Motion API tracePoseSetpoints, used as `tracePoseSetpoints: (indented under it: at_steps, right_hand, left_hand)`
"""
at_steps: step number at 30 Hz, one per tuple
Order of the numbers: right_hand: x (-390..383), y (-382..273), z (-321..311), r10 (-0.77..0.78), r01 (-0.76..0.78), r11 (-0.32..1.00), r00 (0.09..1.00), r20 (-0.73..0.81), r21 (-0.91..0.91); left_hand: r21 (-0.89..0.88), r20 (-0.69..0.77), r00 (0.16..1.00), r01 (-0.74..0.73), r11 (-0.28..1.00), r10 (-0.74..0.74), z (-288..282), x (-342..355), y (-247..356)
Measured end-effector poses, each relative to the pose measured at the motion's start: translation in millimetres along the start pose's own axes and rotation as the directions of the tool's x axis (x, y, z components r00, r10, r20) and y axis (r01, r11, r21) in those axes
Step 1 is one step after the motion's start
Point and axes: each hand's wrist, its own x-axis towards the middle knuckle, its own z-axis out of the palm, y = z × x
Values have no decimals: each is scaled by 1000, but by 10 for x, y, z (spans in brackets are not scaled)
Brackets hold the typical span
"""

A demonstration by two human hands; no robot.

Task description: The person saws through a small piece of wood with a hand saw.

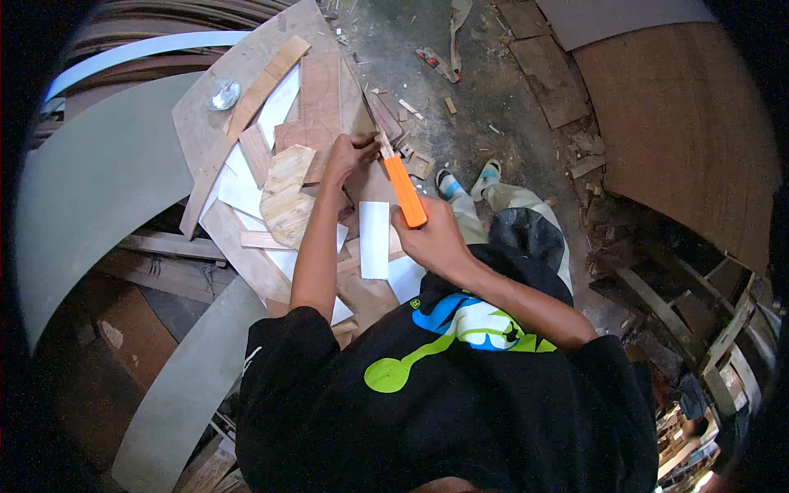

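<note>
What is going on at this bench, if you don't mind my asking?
A person is at a cluttered wooden bench, gripping an orange-handled tool in the right hand. The left hand is by the tool's far end, near the bench edge; whether it holds anything is too hard to make out. A white rectangular piece lies nearer the person, and a light wood piece with a rounded end lies left of the left forearm.
</note>
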Motion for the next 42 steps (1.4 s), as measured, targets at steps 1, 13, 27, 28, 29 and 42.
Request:
tracePoseSetpoints:
  at_steps: [1, 13, 27, 28, 29, 42]
  right_hand:
    - [2, -17, 8, -2, 2, 1000, 1000, 3, 2]
    - [-101, 103, -507, 179, -173, 982, 980, -84, 81]
    - [106, 529, -1577, 264, -252, 965, 916, -301, 79]
    - [131, 582, -1644, 241, -235, 970, 919, -312, 60]
    - [171, 598, -1673, 223, -218, 975, 929, -295, 50]
    - [713, 652, -2036, 217, -207, 973, 969, -114, 98]
  left_hand:
    - [1, -3, 1000, 0, 1000, 0, -21, 10, -51]
    - [374, -7, 997, -74, 925, 83, -64, 145, -385]
    - [655, -221, 957, 2, 755, 189, 407, -200, -68]
    - [643, -266, 931, -20, 766, 248, 448, -202, -95]
    - [633, -317, 899, -37, 773, 302, 472, -209, -130]
    - [-460, -579, 801, -163, 873, -156, 403, -620, 160]
